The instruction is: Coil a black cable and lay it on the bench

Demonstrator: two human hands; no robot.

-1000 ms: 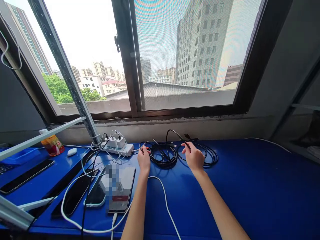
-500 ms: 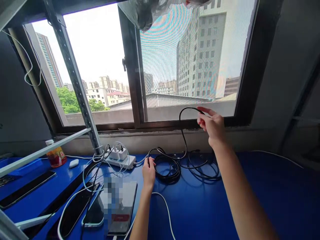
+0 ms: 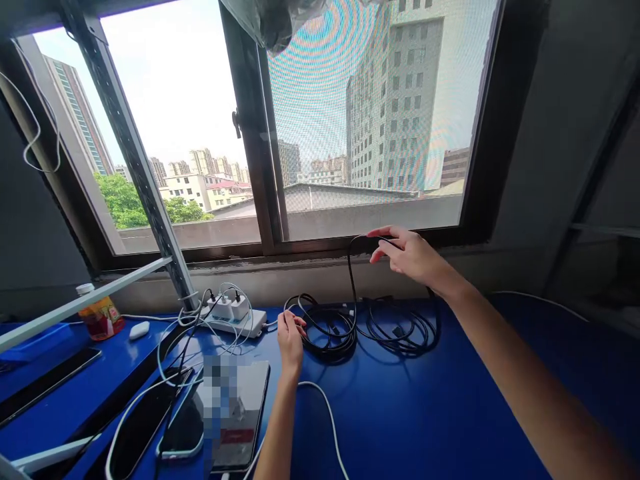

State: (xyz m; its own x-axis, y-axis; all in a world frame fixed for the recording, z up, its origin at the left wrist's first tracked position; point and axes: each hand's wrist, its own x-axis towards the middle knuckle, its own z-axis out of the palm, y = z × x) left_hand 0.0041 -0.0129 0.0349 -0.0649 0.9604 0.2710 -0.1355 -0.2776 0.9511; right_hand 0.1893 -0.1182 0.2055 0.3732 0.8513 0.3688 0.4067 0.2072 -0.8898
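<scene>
1. Two hands are at work on one black cable [image 3: 350, 273]. Your right hand [image 3: 410, 257] is raised well above the table [image 3: 425, 413]. Its thumb and forefinger are nipped on the strand where it arches over, and the other fingers are spread loose.
2. Your left hand [image 3: 290, 333] lies low on the table, fingers curled onto the near edge of the coil [image 3: 327, 333] from which that strand rises. I cannot tell whether it grips a turn or merely pins it.
3. The strand drops almost straight from your right fingertips into the coil just right of your left hand. A second coil [image 3: 400, 330] lies beneath your right hand, close against the first. I cannot tell whether the two are joined.
4. In my judgement, the step in hand is drawing one turn free of the coil while the rest is held down.
5. The next move calls for firm pressure from your left hand and a steady pull from your right, so the turns come off singly. Watch the point where the two coils meet, as that is the likely snag.
6. A power strip [image 3: 235, 323] with white leads sits just left of your left hand, and a white cable [image 3: 327, 407] passes your left wrist. Keep the black strand clear of both.
</scene>
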